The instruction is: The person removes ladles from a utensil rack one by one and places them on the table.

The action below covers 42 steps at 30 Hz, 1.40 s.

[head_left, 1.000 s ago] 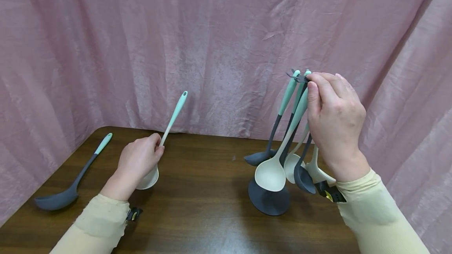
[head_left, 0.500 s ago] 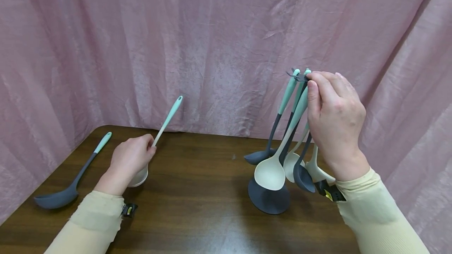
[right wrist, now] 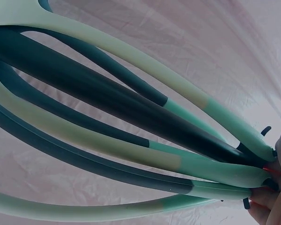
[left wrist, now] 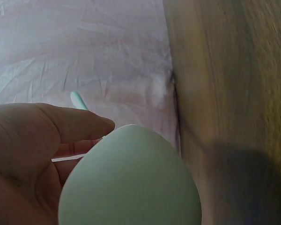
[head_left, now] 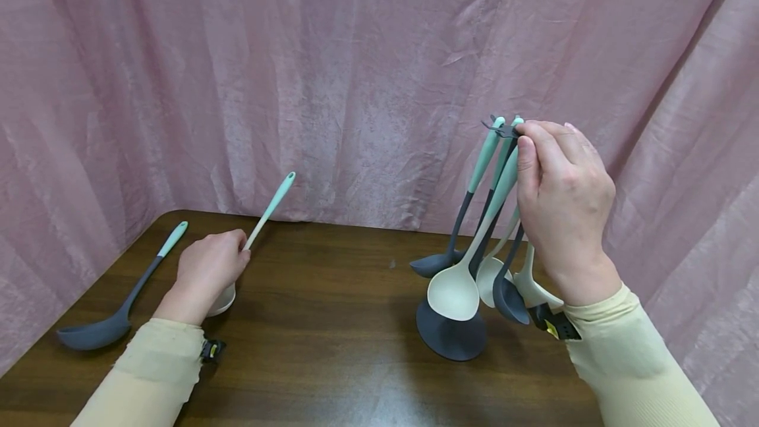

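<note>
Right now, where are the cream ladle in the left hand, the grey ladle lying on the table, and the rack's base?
cream ladle (head_left: 269,205), head view, on its mint handle.
grey ladle (head_left: 89,337), head view, on its bowl.
rack's base (head_left: 450,341), head view, on the dark round foot.

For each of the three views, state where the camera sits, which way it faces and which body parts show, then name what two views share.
Head: high, facing forward and down at the dark wooden table; both hands and cream sleeves show.
Left wrist: beside the left hand, facing the cream spoon bowl.
Right wrist: under the right hand, looking along the hanging utensil handles; fingertips show.
Shared: head and left wrist both show the cream spoon with mint handle.
</note>
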### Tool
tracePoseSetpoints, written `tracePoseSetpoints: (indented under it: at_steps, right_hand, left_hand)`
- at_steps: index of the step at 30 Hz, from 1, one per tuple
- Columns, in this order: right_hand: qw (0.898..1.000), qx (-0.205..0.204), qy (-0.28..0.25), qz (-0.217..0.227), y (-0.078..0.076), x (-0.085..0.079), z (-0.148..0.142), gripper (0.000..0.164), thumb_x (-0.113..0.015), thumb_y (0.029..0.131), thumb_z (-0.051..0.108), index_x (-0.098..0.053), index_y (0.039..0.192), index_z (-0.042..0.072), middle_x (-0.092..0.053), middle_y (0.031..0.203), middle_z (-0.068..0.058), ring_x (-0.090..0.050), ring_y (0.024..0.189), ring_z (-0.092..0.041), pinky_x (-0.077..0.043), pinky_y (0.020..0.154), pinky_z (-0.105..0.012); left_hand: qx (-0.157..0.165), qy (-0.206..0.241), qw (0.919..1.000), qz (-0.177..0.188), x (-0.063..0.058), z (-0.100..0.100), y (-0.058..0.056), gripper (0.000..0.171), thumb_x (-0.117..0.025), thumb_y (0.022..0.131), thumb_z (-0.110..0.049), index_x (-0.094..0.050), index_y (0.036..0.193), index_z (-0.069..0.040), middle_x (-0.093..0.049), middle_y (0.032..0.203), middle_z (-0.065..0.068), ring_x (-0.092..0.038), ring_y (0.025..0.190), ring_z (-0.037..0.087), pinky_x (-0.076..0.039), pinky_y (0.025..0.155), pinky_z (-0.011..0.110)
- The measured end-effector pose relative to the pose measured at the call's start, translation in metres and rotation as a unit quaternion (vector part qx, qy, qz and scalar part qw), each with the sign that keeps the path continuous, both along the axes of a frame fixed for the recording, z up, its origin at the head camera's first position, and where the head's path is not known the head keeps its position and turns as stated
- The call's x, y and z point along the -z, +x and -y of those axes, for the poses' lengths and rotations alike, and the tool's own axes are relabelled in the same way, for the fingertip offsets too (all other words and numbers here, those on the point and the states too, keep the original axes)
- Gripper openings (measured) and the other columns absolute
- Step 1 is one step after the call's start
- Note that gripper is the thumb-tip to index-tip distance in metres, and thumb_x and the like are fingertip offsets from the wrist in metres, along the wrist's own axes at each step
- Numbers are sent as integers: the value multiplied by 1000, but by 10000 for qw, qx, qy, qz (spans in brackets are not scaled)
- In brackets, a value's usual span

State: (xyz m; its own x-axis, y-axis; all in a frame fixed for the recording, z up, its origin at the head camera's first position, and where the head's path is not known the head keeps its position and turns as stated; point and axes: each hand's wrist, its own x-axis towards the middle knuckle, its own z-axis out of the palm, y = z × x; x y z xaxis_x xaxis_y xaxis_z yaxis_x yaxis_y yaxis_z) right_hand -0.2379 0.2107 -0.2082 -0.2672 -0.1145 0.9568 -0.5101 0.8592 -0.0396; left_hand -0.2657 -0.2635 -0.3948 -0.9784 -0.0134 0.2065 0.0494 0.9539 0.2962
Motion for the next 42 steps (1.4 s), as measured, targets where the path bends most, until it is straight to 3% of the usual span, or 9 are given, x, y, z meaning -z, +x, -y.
tracePoseSetpoints:
  at_steps: [42]
  right_hand:
    - [9999,-36,-85,-87,-2,0,2,35,-56,117,28,-81,126,5,-78,123,-14,-71,118,-40,-43,121,-39]
  left_hand:
    - [-495,-9,9942,956,18,41,-5,12,-67,100,-12,-69,95,-1,-68,83,17,-65,72,41,-51,60,55]
